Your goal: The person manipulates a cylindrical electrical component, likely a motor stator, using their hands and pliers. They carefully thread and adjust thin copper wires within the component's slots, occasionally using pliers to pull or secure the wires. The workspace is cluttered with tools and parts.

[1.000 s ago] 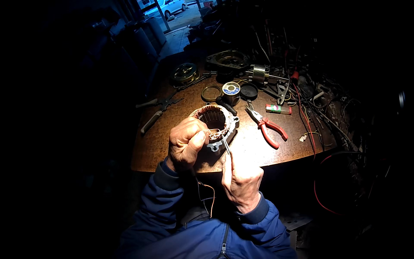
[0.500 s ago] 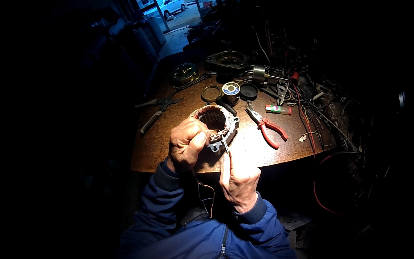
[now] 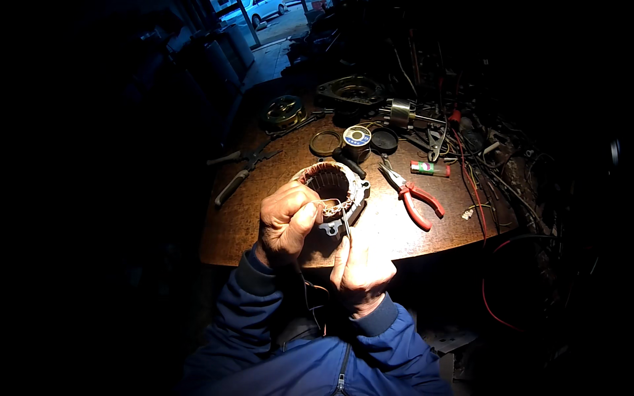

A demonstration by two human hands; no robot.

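A round motor stator (image 3: 360, 193) with copper windings around its bore sits at the near edge of the table. My left hand (image 3: 285, 214) is closed at its left side, pinching a thin pale cord (image 3: 331, 200) that loops over the near windings. Fingers of my right hand (image 3: 364, 267) are wrapped round a slim metal tool (image 3: 346, 224), perhaps tweezers. Its tip touches the near right rim of the windings, by the cord. Dark and orange lead wires (image 3: 308, 285) hang down below my left hand.
Red-handled long-nose pliers (image 3: 413, 197) and a small red-green cylinder (image 3: 430, 169) lie to the right. A wire spool (image 3: 357, 137) stands behind the stator. Pliers (image 3: 246, 168) lie at left. A metal rotor (image 3: 402, 113) and tangled cables (image 3: 475, 152) fill the back right.
My right hand and its tool have shifted slightly left and down, the tool now standing more upright. The left hand keeps its pinch at the same place.
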